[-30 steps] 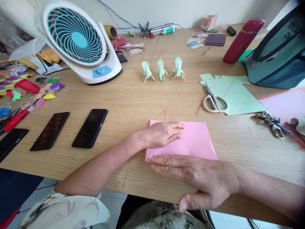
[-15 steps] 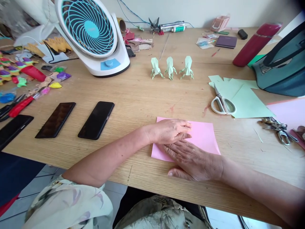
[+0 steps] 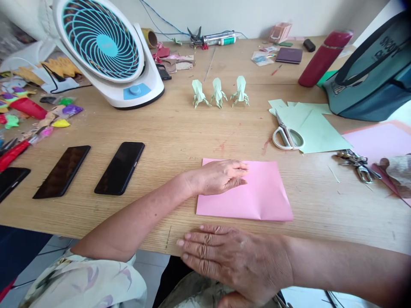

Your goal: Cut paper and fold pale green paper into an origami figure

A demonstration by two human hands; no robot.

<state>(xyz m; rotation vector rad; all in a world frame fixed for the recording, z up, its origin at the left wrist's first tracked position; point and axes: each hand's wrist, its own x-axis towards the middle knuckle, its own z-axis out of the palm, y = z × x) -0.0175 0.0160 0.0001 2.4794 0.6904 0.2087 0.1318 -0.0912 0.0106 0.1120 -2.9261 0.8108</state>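
Head view: a table (image 3: 173, 132) seen from its near edge, with both hands over pink paper or just beside it.
Right hand (image 3: 239, 261): nearest, at the table's edge, apart from the paper; fingers straight, side by side and released, thumb partly cut off by the frame. Cannot tell whether it touches the wood.
Pink paper (image 3: 237, 205): flat on the table, between the right hand and the figures, its near side slightly bulged.
Left hand (image 3: 221, 176): palm down on the paper's far left part, fingers extended and released.
Phones (image 3: 119, 169): three, dark-screened, left of the paper.
Keys (image 3: 359, 164): right of the paper.
Scissors (image 3: 288, 137): partly on the green sheets (image 3: 324, 134).
Figures (image 3: 217, 92): three, pale green, standing in a row.
Fan (image 3: 107, 47): far left.
Bag (image 3: 362, 81): far right, beside the red flask (image 3: 324, 60).
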